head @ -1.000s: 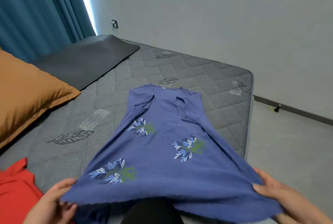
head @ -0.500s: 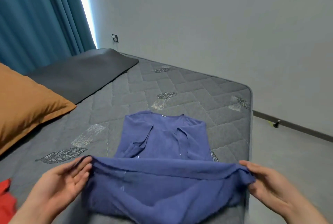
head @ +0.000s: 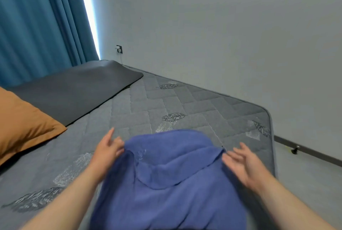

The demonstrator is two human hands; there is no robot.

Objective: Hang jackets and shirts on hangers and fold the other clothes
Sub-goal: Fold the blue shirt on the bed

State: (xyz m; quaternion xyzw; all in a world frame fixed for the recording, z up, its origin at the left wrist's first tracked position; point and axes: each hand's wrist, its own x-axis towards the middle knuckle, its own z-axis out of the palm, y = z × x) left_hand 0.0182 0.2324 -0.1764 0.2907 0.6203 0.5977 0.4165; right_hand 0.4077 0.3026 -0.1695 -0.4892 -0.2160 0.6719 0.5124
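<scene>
Left hand at the left edge of the folded blue-violet woven garment, thumb and curled fingers pinching the cloth, index finger stretched out straight. Right hand at the right edge of the same garment, palm turned inward, fingers spread and relaxed, fingertips just touching the fold, holding nothing. Garment doubled over on itself, upper layer laid over the lower one, resting on the near part of the grey quilted mattress with leaf patterns, between both hands. Further left on the bed, an orange-brown rectangular pillow, and behind it a dark grey flat mat. Beyond, teal pleated curtains with a strip of bright light beside, a pale grey wall carrying a small socket with a plug, and grey floor to the right of the mattress.
</scene>
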